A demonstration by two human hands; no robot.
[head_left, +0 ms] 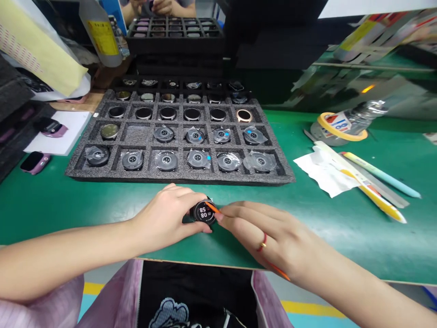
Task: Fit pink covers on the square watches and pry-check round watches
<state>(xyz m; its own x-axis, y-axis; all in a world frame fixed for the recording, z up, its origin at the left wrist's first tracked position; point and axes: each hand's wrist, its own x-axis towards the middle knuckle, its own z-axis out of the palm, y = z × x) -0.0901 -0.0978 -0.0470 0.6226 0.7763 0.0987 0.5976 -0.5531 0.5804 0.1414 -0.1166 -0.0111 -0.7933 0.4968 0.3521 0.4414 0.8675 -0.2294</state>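
Observation:
A round black smartwatch face with lit white digits is gripped at its rim between the thumb and fingers of my left hand. My right hand pinches a thin orange stick, whose tip rests at the upper part of the watch face; its other end shows below the palm. Just beyond my hands lies a grey foam tray with round watch faces in its compartments. The front rows are mostly wrapped in clear film, and one compartment in the second row holds nothing.
To the right stand a clear bottle with a yellow ring, a white wipe, a yellow-white brush and a light blue pen. Purple square watches lie at left near a white pad. A labelled bottle stands behind.

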